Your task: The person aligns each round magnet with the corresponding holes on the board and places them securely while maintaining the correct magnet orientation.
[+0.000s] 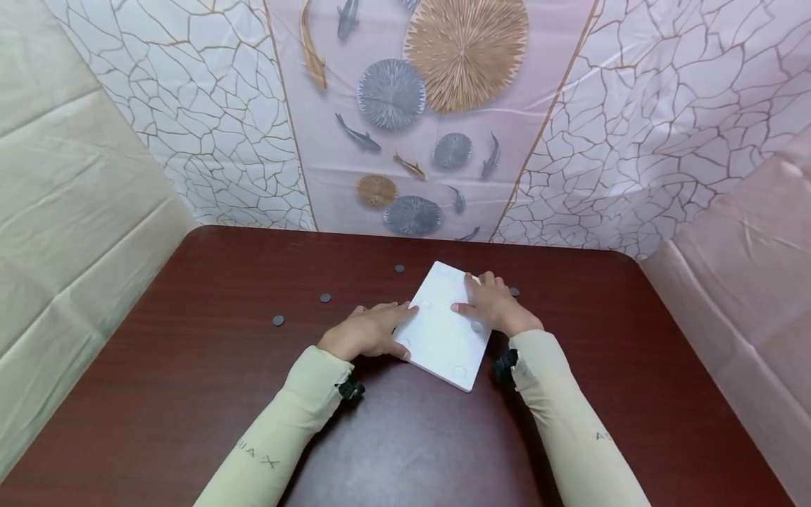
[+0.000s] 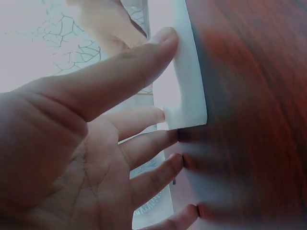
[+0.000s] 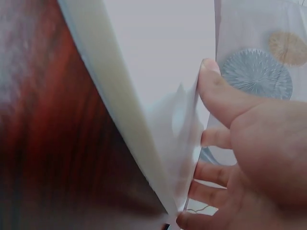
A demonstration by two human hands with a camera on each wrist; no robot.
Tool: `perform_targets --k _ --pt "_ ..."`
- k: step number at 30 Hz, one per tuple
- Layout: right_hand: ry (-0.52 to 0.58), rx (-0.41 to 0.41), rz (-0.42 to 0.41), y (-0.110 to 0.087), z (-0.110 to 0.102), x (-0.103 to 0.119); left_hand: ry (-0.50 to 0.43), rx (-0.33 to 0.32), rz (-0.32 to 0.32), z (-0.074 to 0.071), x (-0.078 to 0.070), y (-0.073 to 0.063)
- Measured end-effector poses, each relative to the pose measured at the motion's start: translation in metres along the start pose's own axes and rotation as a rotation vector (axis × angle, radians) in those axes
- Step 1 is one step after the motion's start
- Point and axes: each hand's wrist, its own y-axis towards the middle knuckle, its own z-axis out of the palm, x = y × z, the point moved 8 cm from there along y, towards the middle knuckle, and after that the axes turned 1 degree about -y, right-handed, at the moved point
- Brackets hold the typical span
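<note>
A white board lies on the table. At its left edge the left hand touches it, fingers spread; on its right side rests the right hand, also spread (neither clasps it). Grey discs lie to its left.

2 dark-lettered cream sleeves end by black wrist cameras.

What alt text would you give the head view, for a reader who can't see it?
A person's left hand and right hand touch a white rectangular board set slantwise on a dark reddish-brown table. Four small grey discs lie around it: three to the left, one beside the right hand. Behind is a backdrop printed with fish.
</note>
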Motion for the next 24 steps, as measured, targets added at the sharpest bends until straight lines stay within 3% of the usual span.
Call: perform_targets --k 13,19,24 --pt "-0.015 -0.001 0.093 -0.008 0.01 0.011 -0.009 0.055 -0.01 0.001 0.011 -0.001" --pt "-0.003 -0.01 0.149 -0.015 0.007 0.004 -0.006 0.061 0.024 -0.001 0.006 0.001" --pt "-0.007 -0.027 0.139 -0.015 0.008 0.009 -0.034 0.077 0.011 -0.005 0.01 -0.004"
